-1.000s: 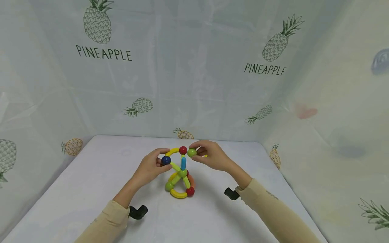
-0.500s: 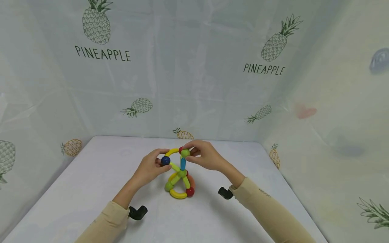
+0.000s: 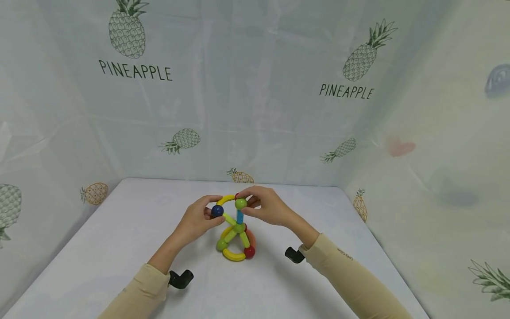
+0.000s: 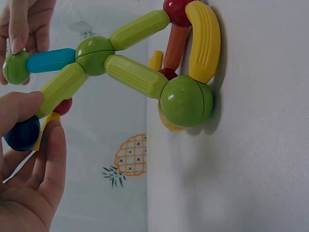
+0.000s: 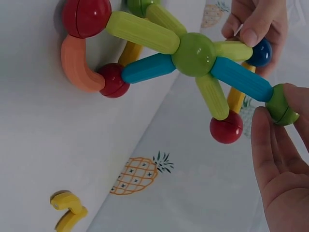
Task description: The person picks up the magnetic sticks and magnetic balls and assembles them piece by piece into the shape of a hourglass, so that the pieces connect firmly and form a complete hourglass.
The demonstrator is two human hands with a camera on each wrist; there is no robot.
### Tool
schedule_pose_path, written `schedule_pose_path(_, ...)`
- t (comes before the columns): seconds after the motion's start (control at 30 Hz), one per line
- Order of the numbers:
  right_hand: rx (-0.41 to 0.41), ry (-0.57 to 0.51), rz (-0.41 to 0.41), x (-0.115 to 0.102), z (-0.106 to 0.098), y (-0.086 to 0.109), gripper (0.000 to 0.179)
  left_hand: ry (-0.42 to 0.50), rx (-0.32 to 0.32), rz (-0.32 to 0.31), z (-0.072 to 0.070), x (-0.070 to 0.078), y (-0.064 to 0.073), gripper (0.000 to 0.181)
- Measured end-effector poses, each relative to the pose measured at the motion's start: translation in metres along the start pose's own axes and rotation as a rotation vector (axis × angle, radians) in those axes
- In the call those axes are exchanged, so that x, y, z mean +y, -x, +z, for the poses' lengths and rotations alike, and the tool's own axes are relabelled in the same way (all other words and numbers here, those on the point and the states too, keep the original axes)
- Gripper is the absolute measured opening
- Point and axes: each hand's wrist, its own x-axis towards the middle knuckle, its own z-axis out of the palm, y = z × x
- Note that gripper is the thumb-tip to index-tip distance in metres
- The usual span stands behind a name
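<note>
A magnetic building toy of balls and sticks stands on the table, its central green ball [image 5: 194, 54] raised above a base ring with red balls [image 3: 249, 252] and curved yellow sticks [image 4: 204, 42]. My left hand [image 3: 197, 219] pinches the dark blue ball [image 3: 217, 210] where it meets a light green stick [image 4: 62, 90]. My right hand [image 3: 271, 206] holds a green ball [image 5: 282, 105] between thumb and fingers, right at the outer end of a blue stick [image 5: 241, 79]. Behind it, another red ball [image 5: 226, 127] ends a light green stick; a curved yellow stick runs from it towards the blue ball.
Two curved yellow pieces [image 5: 67, 205] lie on the white table [image 3: 171, 248] in the right wrist view; the right hand hides them in the head view. A pineapple-print curtain [image 3: 247, 110] rises behind the table. Black wrist mounts [image 3: 181, 279] hang below both sleeves.
My right hand has moved left with the green ball, from beside the toy to the top of the blue stick. My left hand has stayed on the dark blue ball.
</note>
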Motion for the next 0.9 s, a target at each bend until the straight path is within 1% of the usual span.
schedule_pose_path(0.23,-0.003,-0.008,-0.008,0.001,0.000,0.001,0.041,0.000,0.000,-0.011,0.000,0.000,0.000,0.068)
schedule_pose_path(0.47,-0.010,0.010,0.000,0.000,-0.001,0.001,0.043,0.000,0.002,-0.012,0.001,-0.001,0.000,0.069)
schedule_pose_path(0.67,-0.014,0.038,0.013,0.003,-0.008,0.006,0.044,0.006,0.009,-0.013,0.001,-0.002,0.000,0.069)
schedule_pose_path(0.77,0.000,0.069,0.045,0.011,-0.016,0.011,0.045,0.000,0.012,-0.007,0.002,-0.002,0.000,0.069)
schedule_pose_path(0.9,0.018,0.100,0.099,0.030,-0.025,0.016,0.044,-0.003,0.017,-0.001,0.002,-0.002,0.000,0.069)
